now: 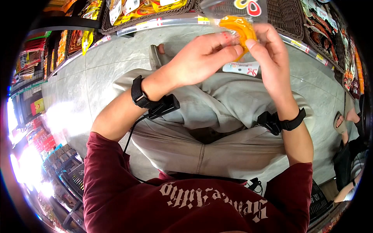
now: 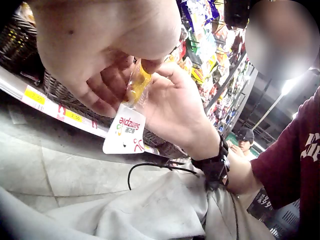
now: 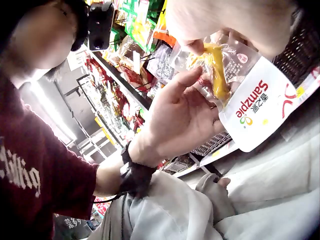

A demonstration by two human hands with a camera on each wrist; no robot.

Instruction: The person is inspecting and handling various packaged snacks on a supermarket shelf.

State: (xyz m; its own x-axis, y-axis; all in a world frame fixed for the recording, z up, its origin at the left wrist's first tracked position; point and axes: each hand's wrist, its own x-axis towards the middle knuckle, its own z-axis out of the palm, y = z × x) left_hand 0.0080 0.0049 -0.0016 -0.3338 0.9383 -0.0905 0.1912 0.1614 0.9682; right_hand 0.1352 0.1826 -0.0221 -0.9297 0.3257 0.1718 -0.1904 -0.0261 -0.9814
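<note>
A clear plastic snack packet [image 1: 243, 33] with a glossy yellow-orange piece of food inside is held up between both hands, in front of the shelf edge. My left hand [image 1: 204, 58] pinches it from the left, thumb along its lower side. From the right, my right hand [image 1: 272, 58] grips the same packet, thumb on its front and fingers behind. The packet's white label [image 3: 257, 105] reads "Samzpie" in the right wrist view and hangs below the fingers in the left wrist view. The food's far side is hidden by the fingers.
Wicker baskets [image 1: 283, 17] of packaged snacks line the shelf ahead, with price tags [image 1: 147, 25] along its edge. Crossed legs in light trousers [image 1: 202, 105] lie under the hands on the grey tiled floor [image 1: 101, 77]. Another person's sandalled foot [image 1: 340, 120] is at the right.
</note>
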